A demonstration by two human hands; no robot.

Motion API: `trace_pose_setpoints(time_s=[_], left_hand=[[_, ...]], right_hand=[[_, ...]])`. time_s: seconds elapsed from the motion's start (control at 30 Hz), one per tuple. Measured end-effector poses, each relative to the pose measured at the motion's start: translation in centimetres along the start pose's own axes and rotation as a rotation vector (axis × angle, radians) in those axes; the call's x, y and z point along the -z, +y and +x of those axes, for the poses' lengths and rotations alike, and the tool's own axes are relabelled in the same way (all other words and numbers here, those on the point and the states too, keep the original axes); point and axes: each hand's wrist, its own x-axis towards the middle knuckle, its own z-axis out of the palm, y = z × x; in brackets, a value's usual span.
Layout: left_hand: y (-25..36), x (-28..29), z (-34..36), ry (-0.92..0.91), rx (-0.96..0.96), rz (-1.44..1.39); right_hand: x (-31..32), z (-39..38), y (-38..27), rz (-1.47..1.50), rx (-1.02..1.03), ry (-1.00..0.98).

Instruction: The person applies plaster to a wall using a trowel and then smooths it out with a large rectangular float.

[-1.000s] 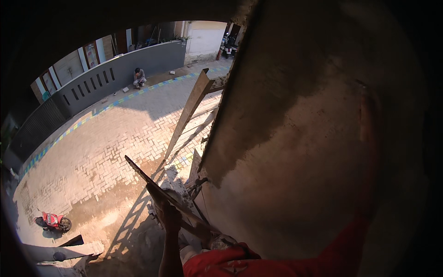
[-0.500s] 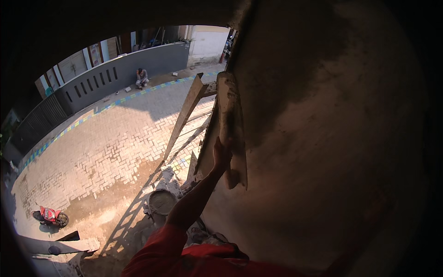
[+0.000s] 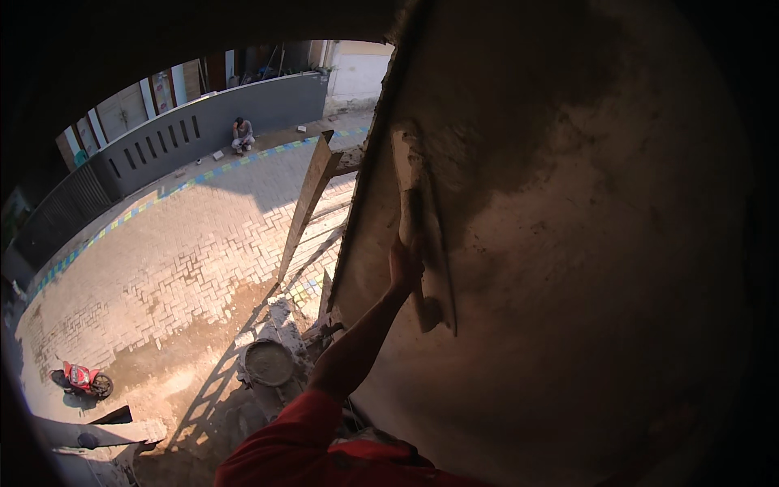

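Note:
My left hand (image 3: 406,264) is closed around the grip of a long, mortar-smeared plastering float (image 3: 411,174). The float lies lengthwise along a plastered wall (image 3: 519,268), its thin blade edge on the wall side. Dark, damp-looking plaster covers the upper part of that wall, and a paler patch spreads to the right. The wall's rough edge runs just left of the float. At the dim lower right, a faint shape may be my right hand, but its fingers are lost in shadow.
Below on the left, a round tub of grey mortar (image 3: 268,363) stands beside a slanting wooden post (image 3: 307,203). Far beneath lies a paved lane (image 3: 178,260) with a red motorbike (image 3: 83,380). A person (image 3: 243,135) squats by a grey wall (image 3: 219,114).
My left hand and the float have moved rightward, away from the wall's edge and farther onto its face. The view has shifted slightly, so the lane and tub appear farther left.

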Motion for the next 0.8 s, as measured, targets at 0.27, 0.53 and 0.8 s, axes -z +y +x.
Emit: trace_pose_setpoints(time_s=[0.27,0.53,0.8], left_hand=[[5.5,-2.1,3.5,-0.04,-0.103,0.185],[1.0,-1.6,-2.7,-0.054,-0.04,0.072],[8.0,-3.5,-2.1,-0.087,-0.181,0.218]], right_hand=[[0.5,2.6,0.4,0.549,0.203,-0.27],[-0.7,1.8,-0.2,0.602,0.101,-0.184],[0.1,0.8,1.6,0.478,0.003,-0.118]])
